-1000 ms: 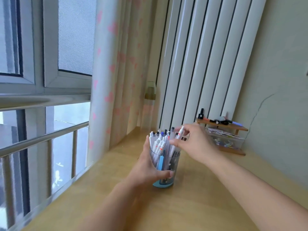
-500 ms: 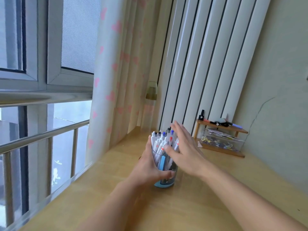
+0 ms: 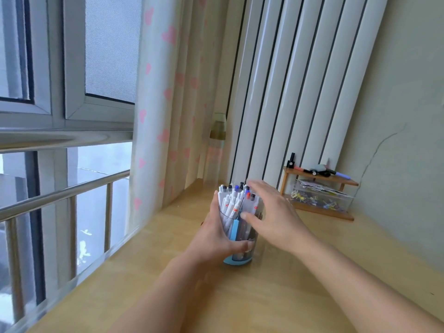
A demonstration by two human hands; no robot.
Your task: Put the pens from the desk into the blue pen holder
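The blue pen holder [image 3: 240, 243] stands upright on the wooden tabletop [image 3: 276, 296], packed with pens [image 3: 234, 200] (mostly white barrels, dark and coloured caps up). The left hand [image 3: 216, 236] wraps around its side, gripping it. The right hand [image 3: 271, 212] spreads open with flat fingers against the pens' right side, holding nothing.

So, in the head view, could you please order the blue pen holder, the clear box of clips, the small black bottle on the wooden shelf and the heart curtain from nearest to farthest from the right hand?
From the right hand:
1. Blue pen holder, touching its left side.
2. Clear box of clips, just to its right.
3. Small black bottle, on the wooden shelf above the box.
4. Heart curtain, far left by the window.
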